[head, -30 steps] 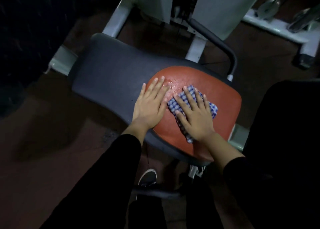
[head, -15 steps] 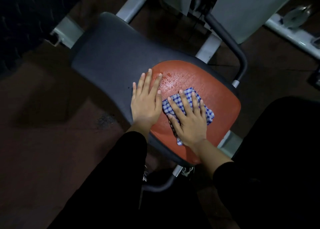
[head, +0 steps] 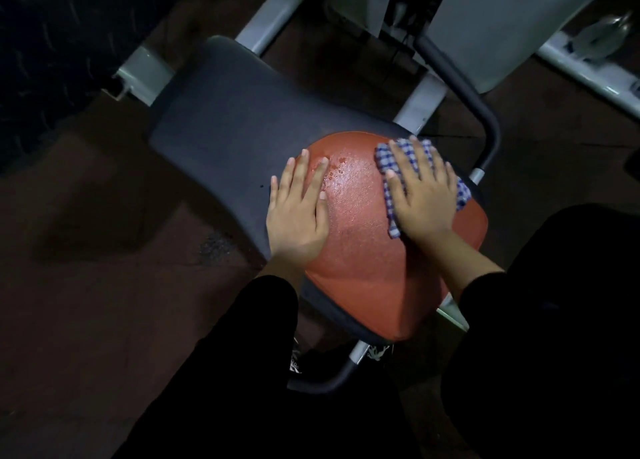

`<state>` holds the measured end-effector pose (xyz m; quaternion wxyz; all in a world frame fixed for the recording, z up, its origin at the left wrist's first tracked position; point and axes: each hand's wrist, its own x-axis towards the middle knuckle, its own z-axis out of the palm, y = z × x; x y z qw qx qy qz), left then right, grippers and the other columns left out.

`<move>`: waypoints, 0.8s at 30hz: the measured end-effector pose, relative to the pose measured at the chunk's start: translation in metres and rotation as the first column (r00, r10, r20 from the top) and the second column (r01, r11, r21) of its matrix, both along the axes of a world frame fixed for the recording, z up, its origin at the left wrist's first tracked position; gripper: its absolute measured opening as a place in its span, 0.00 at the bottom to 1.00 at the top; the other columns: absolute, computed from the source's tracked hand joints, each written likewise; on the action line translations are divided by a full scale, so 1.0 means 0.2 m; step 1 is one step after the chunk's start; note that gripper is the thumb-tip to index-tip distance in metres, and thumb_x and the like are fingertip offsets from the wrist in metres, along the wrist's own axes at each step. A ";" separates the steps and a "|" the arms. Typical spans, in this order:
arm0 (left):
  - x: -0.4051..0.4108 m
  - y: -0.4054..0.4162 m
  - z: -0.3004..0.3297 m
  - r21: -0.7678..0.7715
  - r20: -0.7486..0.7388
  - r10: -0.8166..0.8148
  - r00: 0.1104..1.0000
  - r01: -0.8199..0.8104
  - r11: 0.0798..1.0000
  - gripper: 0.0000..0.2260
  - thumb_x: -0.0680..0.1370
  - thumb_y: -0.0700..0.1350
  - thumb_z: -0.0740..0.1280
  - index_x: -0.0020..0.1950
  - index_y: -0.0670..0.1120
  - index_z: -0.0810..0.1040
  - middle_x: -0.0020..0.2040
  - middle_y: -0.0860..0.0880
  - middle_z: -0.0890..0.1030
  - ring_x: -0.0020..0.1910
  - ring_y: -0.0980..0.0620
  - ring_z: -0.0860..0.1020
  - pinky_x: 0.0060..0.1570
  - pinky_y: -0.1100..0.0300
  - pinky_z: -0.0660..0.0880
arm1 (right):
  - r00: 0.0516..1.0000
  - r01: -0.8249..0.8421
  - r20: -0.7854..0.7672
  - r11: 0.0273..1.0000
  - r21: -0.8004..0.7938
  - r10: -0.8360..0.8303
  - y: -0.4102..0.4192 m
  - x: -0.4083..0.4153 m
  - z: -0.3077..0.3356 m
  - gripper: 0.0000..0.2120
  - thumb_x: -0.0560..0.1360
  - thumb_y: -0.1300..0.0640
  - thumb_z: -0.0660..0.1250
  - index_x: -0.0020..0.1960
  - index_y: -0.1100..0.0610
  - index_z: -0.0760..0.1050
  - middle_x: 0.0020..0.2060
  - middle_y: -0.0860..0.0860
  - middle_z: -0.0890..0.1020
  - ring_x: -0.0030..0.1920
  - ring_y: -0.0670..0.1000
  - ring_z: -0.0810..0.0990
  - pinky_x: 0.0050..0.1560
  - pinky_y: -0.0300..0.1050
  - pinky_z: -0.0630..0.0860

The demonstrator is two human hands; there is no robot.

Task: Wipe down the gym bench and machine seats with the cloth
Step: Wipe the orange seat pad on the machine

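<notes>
A person leans over a gym machine seat (head: 221, 139), seen from above in dim light. The right hand (head: 420, 195) lies flat with fingers spread, pressing a blue-and-white checked cloth (head: 388, 157) onto the seat's orange-red pad (head: 363, 268), at about one o'clock on that pad near its far edge. The left hand (head: 299, 209) rests flat and empty, fingers straight, at about nine o'clock where the orange pad meets the dark grey upholstery. Between the hands the pad glistens with droplets (head: 334, 174). To wipe well, the right hand would likely keep its palm flat and sweep overlapping strokes back across the wet patch, while the left steadies the seat. The grey section looks not yet wiped. A dark curved handle bar (head: 485, 119) stands at two o'clock, pale metal frame (head: 273, 11) beyond, and dark reddish floor (head: 86, 285) below.
</notes>
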<state>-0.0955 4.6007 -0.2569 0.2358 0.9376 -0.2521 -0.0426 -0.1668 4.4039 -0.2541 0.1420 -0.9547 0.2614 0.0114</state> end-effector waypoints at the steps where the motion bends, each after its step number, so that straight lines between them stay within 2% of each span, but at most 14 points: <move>1: 0.00 0.00 0.00 0.000 0.000 0.004 1.000 -0.004 1.000 0.23 0.81 0.47 0.52 0.77 0.54 0.62 0.78 0.51 0.59 0.78 0.50 0.54 0.76 0.46 0.50 | 0.999 0.042 -0.014 0.999 -0.005 -0.042 -0.01 -0.07 0.00 0.26 0.79 0.40 0.44 0.76 0.42 0.58 0.76 0.49 0.60 0.75 0.57 0.58 0.73 0.57 0.52; 4: 0.00 0.00 -0.01 0.005 -0.001 0.015 1.000 -0.015 1.000 0.23 0.81 0.47 0.52 0.77 0.54 0.62 0.78 0.51 0.59 0.78 0.50 0.54 0.76 0.46 0.50 | 0.995 0.097 -0.030 0.995 -0.018 -0.098 0.08 -0.25 -0.01 0.25 0.80 0.41 0.45 0.76 0.43 0.56 0.77 0.51 0.56 0.77 0.59 0.52 0.75 0.59 0.49; 7: 0.00 0.00 -0.01 0.002 0.002 0.007 1.000 -0.007 1.000 0.23 0.81 0.47 0.53 0.77 0.53 0.63 0.78 0.50 0.59 0.78 0.50 0.54 0.76 0.46 0.51 | 0.999 0.035 -0.035 0.999 -0.017 -0.036 0.28 -0.26 -0.01 0.24 0.80 0.42 0.46 0.76 0.42 0.55 0.78 0.50 0.54 0.77 0.59 0.48 0.74 0.58 0.45; 10: 0.00 0.00 -0.01 0.001 -0.002 0.007 1.000 -0.007 1.000 0.23 0.81 0.47 0.53 0.77 0.53 0.62 0.78 0.51 0.59 0.78 0.50 0.54 0.76 0.46 0.51 | 1.000 -0.018 0.020 1.000 -0.026 0.018 0.33 -0.11 -0.01 0.24 0.80 0.43 0.49 0.75 0.42 0.59 0.77 0.50 0.57 0.77 0.60 0.51 0.74 0.58 0.47; 13: 0.00 0.00 -0.01 0.007 -0.001 0.006 1.000 -0.006 1.000 0.23 0.81 0.47 0.53 0.77 0.53 0.62 0.78 0.51 0.59 0.78 0.50 0.54 0.76 0.46 0.51 | 0.996 -0.081 0.033 0.997 -0.006 0.081 0.21 0.09 0.00 0.24 0.80 0.43 0.49 0.75 0.42 0.60 0.76 0.49 0.60 0.76 0.59 0.55 0.74 0.59 0.49; 17: 0.00 0.00 0.00 0.013 -0.016 0.007 1.000 -0.006 1.000 0.23 0.81 0.47 0.52 0.77 0.54 0.61 0.79 0.51 0.58 0.78 0.51 0.53 0.76 0.46 0.51 | 0.997 0.066 -0.035 0.998 0.021 -0.065 -0.01 0.07 0.01 0.28 0.78 0.41 0.43 0.75 0.43 0.60 0.75 0.50 0.63 0.74 0.58 0.60 0.73 0.58 0.54; 20: -0.01 0.00 -0.01 0.008 -0.013 0.012 1.000 -0.012 1.000 0.23 0.81 0.47 0.52 0.77 0.54 0.61 0.79 0.51 0.58 0.78 0.51 0.53 0.76 0.46 0.51 | 0.987 0.158 -0.031 0.987 0.003 -0.158 -0.01 -0.15 0.01 0.27 0.79 0.41 0.44 0.76 0.44 0.59 0.76 0.51 0.61 0.75 0.59 0.57 0.74 0.59 0.52; 24: 0.00 0.00 -0.02 -0.002 -0.005 0.016 1.000 -0.016 1.000 0.23 0.81 0.47 0.52 0.77 0.53 0.63 0.78 0.50 0.59 0.78 0.50 0.54 0.76 0.47 0.51 | 0.996 0.076 -0.056 0.997 0.000 -0.076 0.20 -0.23 -0.01 0.25 0.80 0.42 0.45 0.76 0.44 0.56 0.78 0.52 0.53 0.77 0.59 0.49 0.75 0.60 0.46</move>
